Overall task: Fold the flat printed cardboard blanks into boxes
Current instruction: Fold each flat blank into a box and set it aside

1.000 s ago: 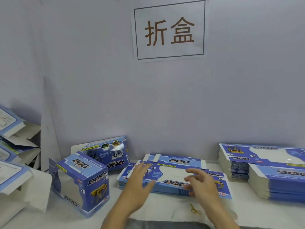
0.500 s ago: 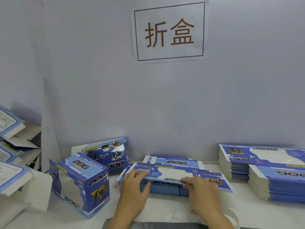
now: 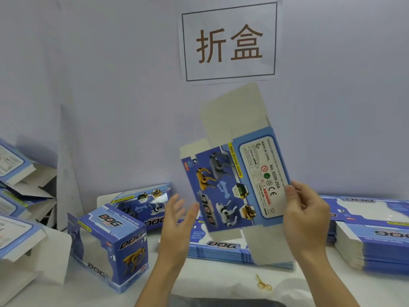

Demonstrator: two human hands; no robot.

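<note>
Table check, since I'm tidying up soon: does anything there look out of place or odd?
Only a small thing: a yellow rubber band lies loose on the table near the front edge, before the stack of blanks. Nothing looks damaged.

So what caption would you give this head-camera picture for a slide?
Right hand holds a flat blank upright above the stack; open left hand reaches toward it.

L hand [image 3: 177,220] open, R hand [image 3: 304,218] pinching
</note>
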